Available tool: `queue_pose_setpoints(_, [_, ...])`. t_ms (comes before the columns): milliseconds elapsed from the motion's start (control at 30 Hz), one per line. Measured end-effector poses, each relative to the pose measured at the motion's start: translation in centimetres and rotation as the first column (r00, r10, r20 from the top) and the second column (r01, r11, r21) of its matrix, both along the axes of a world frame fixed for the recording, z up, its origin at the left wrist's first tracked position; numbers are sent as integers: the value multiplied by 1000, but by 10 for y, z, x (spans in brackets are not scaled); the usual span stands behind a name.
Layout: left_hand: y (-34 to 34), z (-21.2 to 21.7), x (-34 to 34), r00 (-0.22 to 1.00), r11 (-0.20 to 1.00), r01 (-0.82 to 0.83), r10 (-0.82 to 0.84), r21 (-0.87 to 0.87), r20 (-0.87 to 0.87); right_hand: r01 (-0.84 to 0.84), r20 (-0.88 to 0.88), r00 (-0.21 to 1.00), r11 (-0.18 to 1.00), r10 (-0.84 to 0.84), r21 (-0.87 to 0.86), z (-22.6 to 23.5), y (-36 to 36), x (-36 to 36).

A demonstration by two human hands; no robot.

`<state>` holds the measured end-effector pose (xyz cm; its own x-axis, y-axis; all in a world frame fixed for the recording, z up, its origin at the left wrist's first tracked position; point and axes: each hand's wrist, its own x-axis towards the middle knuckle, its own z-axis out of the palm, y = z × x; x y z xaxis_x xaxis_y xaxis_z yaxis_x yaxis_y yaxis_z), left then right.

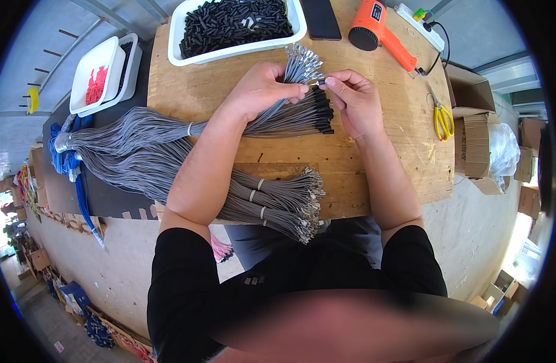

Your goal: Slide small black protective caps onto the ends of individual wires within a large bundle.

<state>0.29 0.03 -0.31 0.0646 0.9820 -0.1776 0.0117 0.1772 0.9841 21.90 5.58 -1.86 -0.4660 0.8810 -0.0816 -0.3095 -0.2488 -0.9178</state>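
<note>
My left hand [269, 91] is closed round a bundle of grey wires [278, 110], whose silvery metal terminals [303, 64] fan out above the fingers. Close beside its fingertips, my right hand [355, 100] pinches a small black sleeve [321, 83] at the end of one wire. Whether the sleeve sits over the terminal is too small to tell. Below the hands lie wires of the same bundle with black sleeves [324, 114] on their ends. Nearer to me rest tied bundles of grey wires [272, 196] with bare metal ends, reaching the table's front edge.
A white tub [176, 51] of black sleeves stands at the back, next to a dark phone [321, 19]. An orange heat gun [381, 35] and a power strip [422, 27] lie back right, yellow-handled scissors [442, 121] at right. Another white tub [78, 91] holds red pieces.
</note>
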Motion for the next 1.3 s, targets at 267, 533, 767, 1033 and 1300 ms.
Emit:
queue_pose_setpoints(267, [2, -3, -1, 999, 1000, -12, 13, -23, 36, -144, -129, 984, 970, 120, -194, -4, 10, 9])
queue_pose_setpoints(533, [1, -3, -1, 1000, 1000, -9, 9, -18, 17, -234, -173, 965, 943, 197, -235, -4, 8, 8])
queue_pose_setpoints(767, [0, 1, 1, 1000, 1000, -2, 2, -20, -2, -226, -159, 968, 948, 193, -225, -3, 7, 8])
queue_pose_setpoints(1033, [0, -1, 0, 1000, 1000, 19, -19, -7, -12, -250, -166, 962, 938, 214, -239, -1, 8, 8])
queue_pose_setpoints(1300, [1, -4, 0, 999, 999, 35, -35, -3, -16, -260, -164, 960, 937, 226, -233, 1, 11, 12])
